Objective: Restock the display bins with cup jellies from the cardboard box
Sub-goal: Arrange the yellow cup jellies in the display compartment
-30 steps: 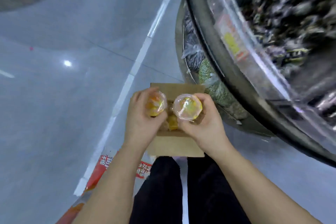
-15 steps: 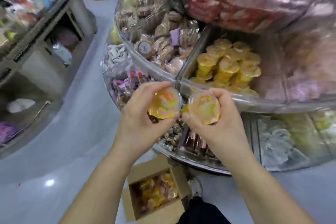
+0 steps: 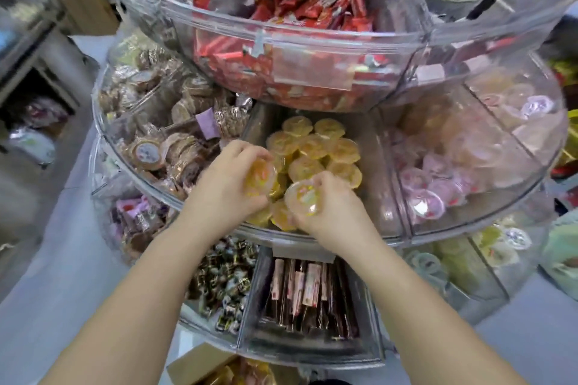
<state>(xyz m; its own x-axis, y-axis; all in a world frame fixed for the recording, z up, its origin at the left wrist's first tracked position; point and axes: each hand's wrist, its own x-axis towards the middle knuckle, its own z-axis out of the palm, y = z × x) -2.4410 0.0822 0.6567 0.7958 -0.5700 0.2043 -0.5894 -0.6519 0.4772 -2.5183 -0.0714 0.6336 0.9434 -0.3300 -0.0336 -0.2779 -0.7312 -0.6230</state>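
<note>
The left hand (image 3: 225, 184) grips one yellow jelly cup (image 3: 260, 176); the right hand (image 3: 331, 209) grips another cup (image 3: 302, 199) over the near middle bin (image 3: 375, 166).

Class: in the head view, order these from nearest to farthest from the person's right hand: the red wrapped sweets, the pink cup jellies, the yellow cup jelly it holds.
1. Yellow cup jelly, held in the right hand.
2. Pink cup jellies, next compartment rightward.
3. Red wrapped sweets, upper tier.

Cardboard box (image 3: 200, 364) cut off, perhaps open
</note>
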